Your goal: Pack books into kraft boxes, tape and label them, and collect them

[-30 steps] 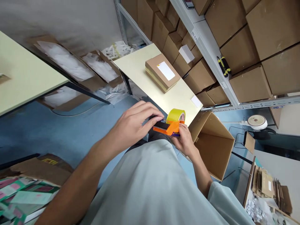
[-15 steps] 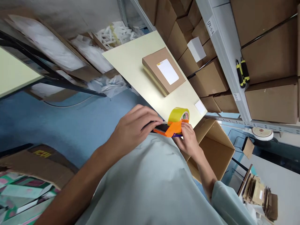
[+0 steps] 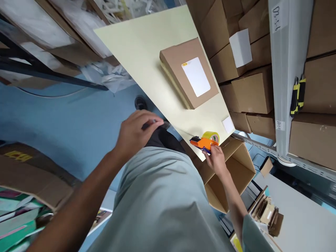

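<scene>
While the right hand has its fingers wrapped round the orange dispenser with its yellow roll, at the near corner of the pale surface, the left hand pinches, fingers narrow, what looks like the end of a thin strip running to it. 1 labelled box lies flat on the surface, and 1 open carton stands just beside that corner.

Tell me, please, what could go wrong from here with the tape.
The faint strip that seems to run between the left hand and the orange tape dispenser could twist or stick to itself. If the right hand loosened its grip, the dispenser might fall, perhaps into the open carton nearby.
</scene>
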Tool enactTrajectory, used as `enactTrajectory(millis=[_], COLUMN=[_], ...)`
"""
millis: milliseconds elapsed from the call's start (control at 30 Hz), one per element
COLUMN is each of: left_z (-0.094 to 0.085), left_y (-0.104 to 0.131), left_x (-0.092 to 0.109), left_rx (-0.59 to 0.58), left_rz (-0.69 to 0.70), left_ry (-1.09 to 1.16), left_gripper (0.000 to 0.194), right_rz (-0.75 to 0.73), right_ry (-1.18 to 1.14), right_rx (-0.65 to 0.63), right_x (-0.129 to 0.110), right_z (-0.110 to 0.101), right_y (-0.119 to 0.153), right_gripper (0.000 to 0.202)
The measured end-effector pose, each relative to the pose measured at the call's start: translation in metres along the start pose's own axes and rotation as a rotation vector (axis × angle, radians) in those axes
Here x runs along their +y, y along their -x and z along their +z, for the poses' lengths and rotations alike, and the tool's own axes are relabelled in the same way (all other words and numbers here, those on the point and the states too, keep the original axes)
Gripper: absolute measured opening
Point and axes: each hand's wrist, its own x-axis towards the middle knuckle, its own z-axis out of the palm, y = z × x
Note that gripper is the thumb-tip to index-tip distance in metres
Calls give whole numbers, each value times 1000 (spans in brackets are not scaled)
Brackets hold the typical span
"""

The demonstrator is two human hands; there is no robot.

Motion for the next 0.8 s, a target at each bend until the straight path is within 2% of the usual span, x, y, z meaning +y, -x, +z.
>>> enactTrajectory(millis=[67,133,200,267,467,633,733,800], left_z=[29,59,84,101,128,148,161,168], left_y=[-10,-22,-36,-50,-75,-78,-77,-77], left_x=[-36,-64,-82,-92,-98,-90,-84,-80], left_rx=[-1,19,39,53,109,184,236,310], left_rz=[-124,-187,-215,-233,-281,-281,-367,-419], left_ry=[66,115,167,210,290,304,305,299], left_gripper=[25,27,27,26,20,17,17,25], right_rz=[98,198,277,317,410,495,498,505], right_ry=[24,46,72,97,145,107,63,44], right_rx=[-25,-5,45,92,155,183,231,231], right_x=[8,13,17,20,21,14,8,4], right_z=[25,51,75,93,120,130,137,140], right_y=[-4,-14,-26,-38,-60,-67,-69,-70], right_gripper=[27,30,32,33,29,30,32,32])
